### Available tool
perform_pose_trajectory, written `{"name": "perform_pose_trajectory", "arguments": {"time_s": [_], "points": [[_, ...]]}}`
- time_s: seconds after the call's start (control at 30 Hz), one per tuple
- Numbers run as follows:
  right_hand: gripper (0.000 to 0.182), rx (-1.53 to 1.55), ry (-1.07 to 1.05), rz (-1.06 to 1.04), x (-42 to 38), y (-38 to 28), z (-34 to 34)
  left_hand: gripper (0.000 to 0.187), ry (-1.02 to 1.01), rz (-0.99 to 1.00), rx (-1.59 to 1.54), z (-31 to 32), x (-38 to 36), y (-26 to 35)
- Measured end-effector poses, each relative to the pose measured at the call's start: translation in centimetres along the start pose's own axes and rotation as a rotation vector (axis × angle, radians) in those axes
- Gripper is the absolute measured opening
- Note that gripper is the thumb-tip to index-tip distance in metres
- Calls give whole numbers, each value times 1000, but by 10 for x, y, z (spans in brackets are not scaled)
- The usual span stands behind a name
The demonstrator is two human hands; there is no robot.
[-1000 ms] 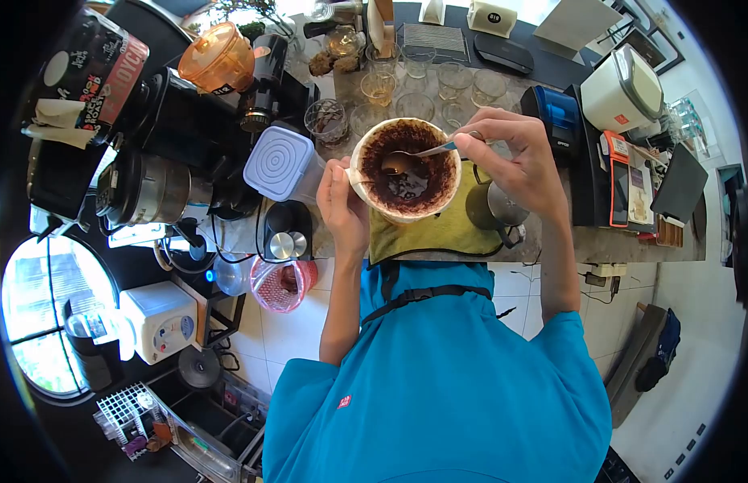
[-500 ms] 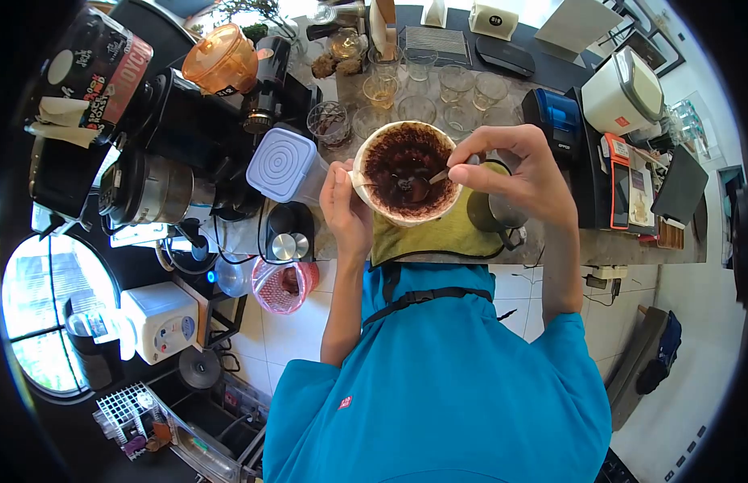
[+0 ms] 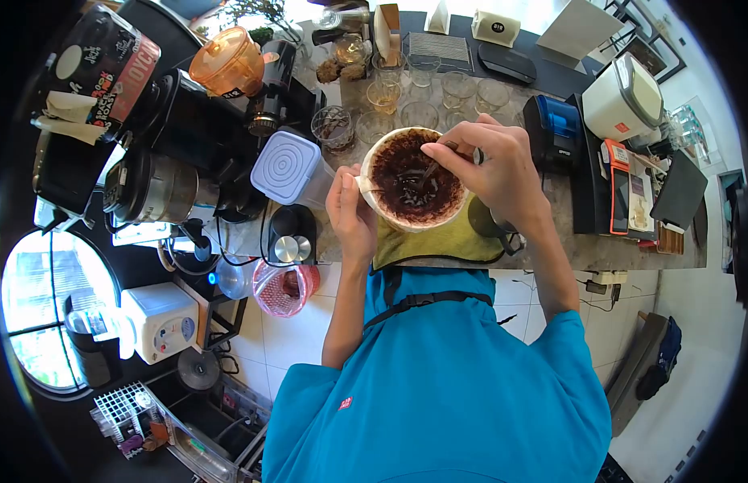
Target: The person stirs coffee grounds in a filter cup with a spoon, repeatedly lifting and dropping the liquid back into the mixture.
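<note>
In the head view, a white cup is raised above the counter, with dark liquid inside and brown powder coating its inner wall. My left hand is closed on the cup's handle side. My right hand, above the right side of the cup, pinches a thin metal spoon; its lower end reaches into the liquid. Below the cup lies a yellow-green cloth. A metal pitcher stands on the cloth, partly hidden by my right hand and wrist.
Several clear glasses stand behind the cup. A lidded container is left of my left hand, near a glass of dark contents. Coffee equipment fills the left side. A black-and-blue device sits right. A pink basket is below the counter.
The right hand has shifted up and left over the cup, moving the spoon towards the cup's far side. The cup has moved slightly right and nearer, still in the left hand.
</note>
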State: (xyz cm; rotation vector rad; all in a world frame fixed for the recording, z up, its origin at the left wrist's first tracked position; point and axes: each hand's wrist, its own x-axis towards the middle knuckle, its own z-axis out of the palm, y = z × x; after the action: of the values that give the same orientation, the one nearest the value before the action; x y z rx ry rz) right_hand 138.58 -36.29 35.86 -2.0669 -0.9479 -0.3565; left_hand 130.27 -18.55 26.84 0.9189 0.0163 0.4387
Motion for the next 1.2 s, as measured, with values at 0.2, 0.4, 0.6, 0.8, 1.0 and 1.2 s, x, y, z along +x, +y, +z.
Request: {"name": "perform_pose_trajectory", "arguments": {"time_s": [0.2,0.4,0.6,0.8,1.0,1.2], "points": [[19,-21,91,20,3,-6,-7,23,32,-18,-12,4,0,1],[18,-24,131,114,1,-23,-22,24,20,13,-2,1,1,-1],[13,-44,67,29,-3,-14,-2,24,-3,31,4,1,3,0],[16,-79,104,115,0,-15,-12,25,21,39,16,0,4,1],[14,35,95,188,1,-22,-26,26,12,40,11,-2,5,2],[13,130,27,143,-10,-3,-8,27,0,66,26,-1,6,-1]]}}
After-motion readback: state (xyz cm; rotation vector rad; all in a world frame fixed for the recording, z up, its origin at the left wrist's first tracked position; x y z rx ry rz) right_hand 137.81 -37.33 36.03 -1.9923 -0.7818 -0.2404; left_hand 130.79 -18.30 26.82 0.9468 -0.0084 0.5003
